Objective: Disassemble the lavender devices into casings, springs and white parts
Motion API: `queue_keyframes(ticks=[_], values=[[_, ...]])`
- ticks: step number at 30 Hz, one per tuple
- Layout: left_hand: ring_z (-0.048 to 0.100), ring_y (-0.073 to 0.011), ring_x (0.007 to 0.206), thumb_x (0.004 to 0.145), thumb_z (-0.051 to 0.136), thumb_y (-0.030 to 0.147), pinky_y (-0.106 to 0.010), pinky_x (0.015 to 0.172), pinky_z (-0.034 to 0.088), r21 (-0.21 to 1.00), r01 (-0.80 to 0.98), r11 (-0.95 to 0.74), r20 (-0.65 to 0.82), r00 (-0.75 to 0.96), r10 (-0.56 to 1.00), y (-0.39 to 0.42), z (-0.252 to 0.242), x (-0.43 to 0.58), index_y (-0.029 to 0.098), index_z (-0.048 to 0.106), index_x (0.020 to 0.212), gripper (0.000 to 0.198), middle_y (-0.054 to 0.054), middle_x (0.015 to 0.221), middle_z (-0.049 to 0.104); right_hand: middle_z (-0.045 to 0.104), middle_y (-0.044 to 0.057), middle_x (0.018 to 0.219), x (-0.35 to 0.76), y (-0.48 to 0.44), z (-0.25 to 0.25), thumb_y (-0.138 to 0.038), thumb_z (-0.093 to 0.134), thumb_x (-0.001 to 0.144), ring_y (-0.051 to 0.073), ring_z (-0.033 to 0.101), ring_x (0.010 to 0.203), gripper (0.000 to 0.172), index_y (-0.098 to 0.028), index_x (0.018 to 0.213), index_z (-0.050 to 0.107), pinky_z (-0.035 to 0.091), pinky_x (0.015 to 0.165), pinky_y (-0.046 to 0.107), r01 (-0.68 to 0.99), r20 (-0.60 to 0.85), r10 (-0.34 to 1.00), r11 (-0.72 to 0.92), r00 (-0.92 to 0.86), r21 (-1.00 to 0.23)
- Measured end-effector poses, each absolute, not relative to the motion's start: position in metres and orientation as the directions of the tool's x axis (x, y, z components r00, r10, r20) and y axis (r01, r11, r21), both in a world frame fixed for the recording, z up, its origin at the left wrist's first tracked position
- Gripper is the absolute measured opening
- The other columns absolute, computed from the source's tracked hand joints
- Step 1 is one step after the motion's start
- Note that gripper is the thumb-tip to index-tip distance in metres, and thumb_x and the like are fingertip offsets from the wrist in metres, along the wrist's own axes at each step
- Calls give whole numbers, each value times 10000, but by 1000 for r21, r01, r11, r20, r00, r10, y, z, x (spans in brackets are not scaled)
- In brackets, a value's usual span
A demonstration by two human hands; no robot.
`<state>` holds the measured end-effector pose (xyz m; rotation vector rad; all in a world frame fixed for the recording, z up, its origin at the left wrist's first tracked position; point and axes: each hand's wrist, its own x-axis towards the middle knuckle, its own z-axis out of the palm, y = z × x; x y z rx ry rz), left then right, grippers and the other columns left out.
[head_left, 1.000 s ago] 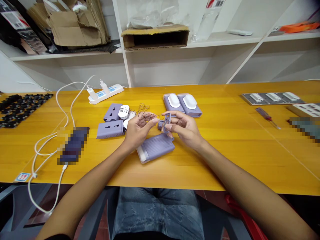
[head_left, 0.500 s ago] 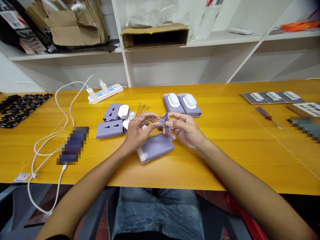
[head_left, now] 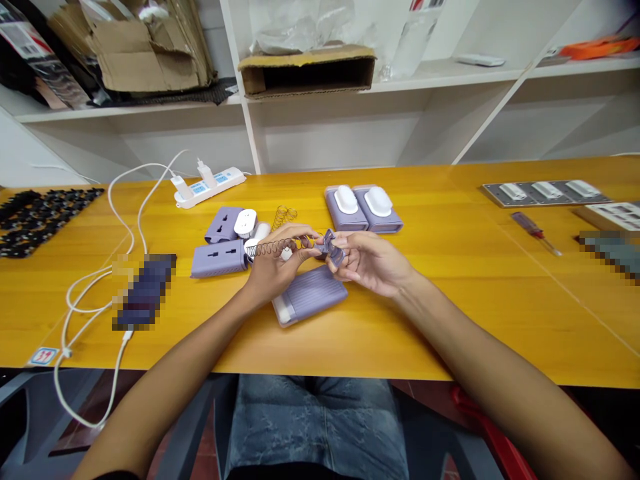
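Spring (head_left: 267, 249) is pinched in the left hand (head_left: 275, 270) near the centre of the frame; a translucent purple piece (head_left: 333, 249) is clasped beside it by the right hand (head_left: 374, 261).

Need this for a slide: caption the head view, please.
Left hand holding a wire spring, right hand a small purple piece, near a ridged case on the table.

Your left hand (head_left: 276, 269) pinches a coil spring (head_left: 270, 248) beside the purple plastic piece (head_left: 334, 249) in your right hand (head_left: 374, 263); a ribbed purple case (head_left: 316, 293) lies on the desk (head_left: 450, 230)
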<state>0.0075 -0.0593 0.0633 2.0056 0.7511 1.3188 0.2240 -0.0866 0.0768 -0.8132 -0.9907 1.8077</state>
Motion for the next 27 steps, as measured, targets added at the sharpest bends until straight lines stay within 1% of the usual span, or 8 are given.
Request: queue_keyframes(ticks=[4, 6, 10, 13, 16, 18, 23, 27], values=[[733, -225, 946, 971, 805, 389, -390, 872, 572, 761, 142, -633, 562, 345, 752, -59, 63, 7, 276, 815, 1087, 163, -62, 1120, 822, 762, 78, 669, 224, -87, 76, -312, 835, 795, 112, 497, 446, 211, -143, 875, 739, 354, 441, 262, -382, -108, 914, -268, -392, -884], [733, -218, 936, 954, 824, 389, -380, 877, 572, 768, 149, -623, 553, 338, 762, -59, 62, 8, 267, 819, 1055, 158, -59, 1094, 827, 771, 68, 692, 224, -87, 75, -301, 855, 805, 115, 517, 450, 237, -158, 940, 723, 369, 452, 262, -377, -77, 921, -231, -381, -897], [740, -207, 917, 910, 872, 407, -379, 918, 575, 784, 147, -603, 552, 278, 786, -58, 57, 8, 248, 812, 1012, 198, -56, 1045, 822, 787, 28, 797, 223, -87, 70, -293, 943, 785, 139, 613, 539, 483, -207, 1174, 670, 440, 508, 266, -350, 10, 928, -130, -373, -928], [754, -213, 955, 907, 878, 439, -382, 944, 576, 801, 146, -580, 540, 243, 806, -57, 54, 8, 247, 809, 1027, 237, -58, 1042, 819, 773, 3, 826, 224, -85, 66, -331, 966, 802, 139, 636, 574, 570, -228, 1258, 640, 474, 551, 280, -302, 65, 930, -51, -362, -952], [760, -212, 980, 902, 882, 438, -375, 960, 575, 813, 117, -571, 538, 224, 813, -56, 53, 9, 242, 807, 1002, 233, -53, 1034, 816, 747, -26, 813, 224, -85, 62, -360, 968, 819, 121, 621, 546, 606, -236, 1302, 622, 491, 581, 289, -242, 135, 937, 56, -321, -969], [758, -211, 993, 899, 887, 430, -374, 969, 574, 814, 93, -573, 545, 221, 809, -56, 53, 9, 238, 802, 988, 228, -52, 1027, 813, 736, -29, 829, 223, -85, 61, -373, 970, 818, 125, 633, 564, 621, -242, 1310, 615, 492, 583, 289, -207, 179, 937, 119, -301, -971], [749, -220, 1007, 908, 880, 444, -378, 976, 577, 813, 94, -575, 545, 226, 807, -55, 52, 9, 225, 785, 963, 245, -61, 1013, 803, 694, -27, 894, 218, -91, 60, -376, 946, 841, 126, 632, 601, 585, -267, 1317, 624, 472, 560, 288, -116, 276, 931, 255, -238, -960], [741, -206, 982, 929, 866, 421, -361, 955, 563, 808, 87, -583, 551, 243, 799, -56, 53, 9, 217, 775, 952, 224, -55, 999, 796, 683, -23, 929, 215, -94, 56, -340, 919, 870, 124, 613, 630, 561, -274, 1341, 621, 479, 592, 296, -34, 340, 919, 340, -200, -940]])
